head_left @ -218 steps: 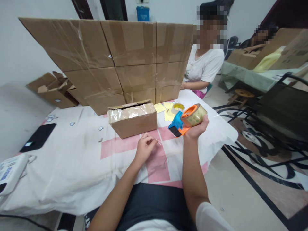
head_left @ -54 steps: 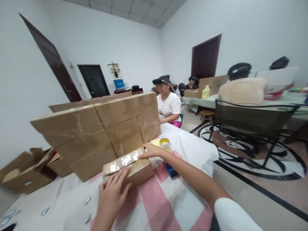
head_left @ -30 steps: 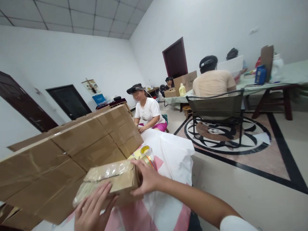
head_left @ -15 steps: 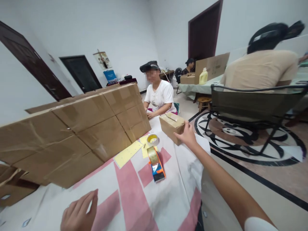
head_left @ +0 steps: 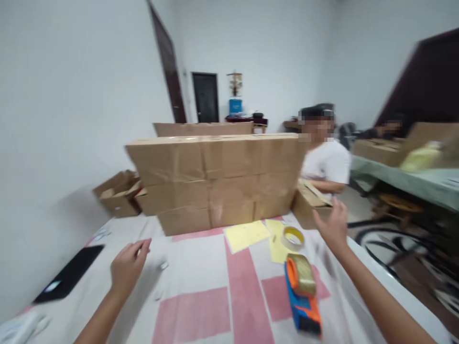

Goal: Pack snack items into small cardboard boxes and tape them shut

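My right hand, fingers apart, is at the near end of a small brown carton on the right side of the table; whether it touches the carton is blurred. Over the left part of the table hangs my left hand, its fingers curled together and nothing visible in them. A blue and orange tape dispenser with a tape roll lies nearer to me than my right hand. Behind it a loose yellow tape roll rests on yellow paper.
A wall of stacked brown cartons stands across the table's back. Open cartons sit at far left, near a black flat object. A person in a white shirt sits behind, at right. A green-covered table stands farther right.
The view has swung left, bringing the black flat object and the open cartons into sight. My left hand's fingers have drawn closer together. My right hand stays by the small carton.
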`<state>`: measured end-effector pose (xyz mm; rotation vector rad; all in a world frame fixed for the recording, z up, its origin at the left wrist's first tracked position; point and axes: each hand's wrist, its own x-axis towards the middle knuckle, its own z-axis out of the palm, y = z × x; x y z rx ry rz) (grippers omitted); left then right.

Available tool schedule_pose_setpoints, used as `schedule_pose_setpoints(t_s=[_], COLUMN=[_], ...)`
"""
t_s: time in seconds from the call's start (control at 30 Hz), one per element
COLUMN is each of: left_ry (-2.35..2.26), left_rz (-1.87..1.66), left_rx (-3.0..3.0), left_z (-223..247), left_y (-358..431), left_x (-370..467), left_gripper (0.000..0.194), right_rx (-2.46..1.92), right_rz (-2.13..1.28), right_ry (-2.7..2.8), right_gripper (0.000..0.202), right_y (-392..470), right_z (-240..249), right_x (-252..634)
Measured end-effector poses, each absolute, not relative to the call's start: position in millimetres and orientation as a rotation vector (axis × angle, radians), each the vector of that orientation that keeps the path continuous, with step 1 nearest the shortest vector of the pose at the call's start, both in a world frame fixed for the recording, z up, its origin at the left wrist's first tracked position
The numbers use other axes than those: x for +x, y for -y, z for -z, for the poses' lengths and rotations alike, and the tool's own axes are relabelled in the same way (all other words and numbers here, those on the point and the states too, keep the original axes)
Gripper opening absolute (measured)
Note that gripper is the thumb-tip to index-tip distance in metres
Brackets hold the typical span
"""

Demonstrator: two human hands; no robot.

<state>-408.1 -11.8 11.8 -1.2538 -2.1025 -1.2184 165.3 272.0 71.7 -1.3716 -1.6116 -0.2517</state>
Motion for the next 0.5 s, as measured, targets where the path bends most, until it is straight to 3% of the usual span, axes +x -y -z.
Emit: schedule_pose_setpoints(t_s=[0.17,0.3,0.4,0.5], left_ry=[2.309,2.38,2.459,2.526], left_rz=[1.44,1.561,1.64,1.619], left_rx=[-0.792,-0.57,-0.481,-0.388], left_z=[-30.7,-19.5,-4.1,6.3], left_y=[-4.2,-36.9,-61.8,-82.8], left_x=[-519.2,-584.5,-603.5,-611.3], left_gripper=[0.041,0.09,0.097,0.102], right_rx=[-0.711,-0.215,-0.008,-0.068], right_rz=[0.283,0.067,-0.242,-0.498], right_ry=[2.079,2.374,2.489,2.53], right_gripper=[0.04,0.032,0.026,0.031], right_y=[-229.3,-167.0,-129.8,-108.6], right_z=[-100.2,-102.5,-94.3,-83.4], right_x=[29.0,-129.1,-243.6,-345.3])
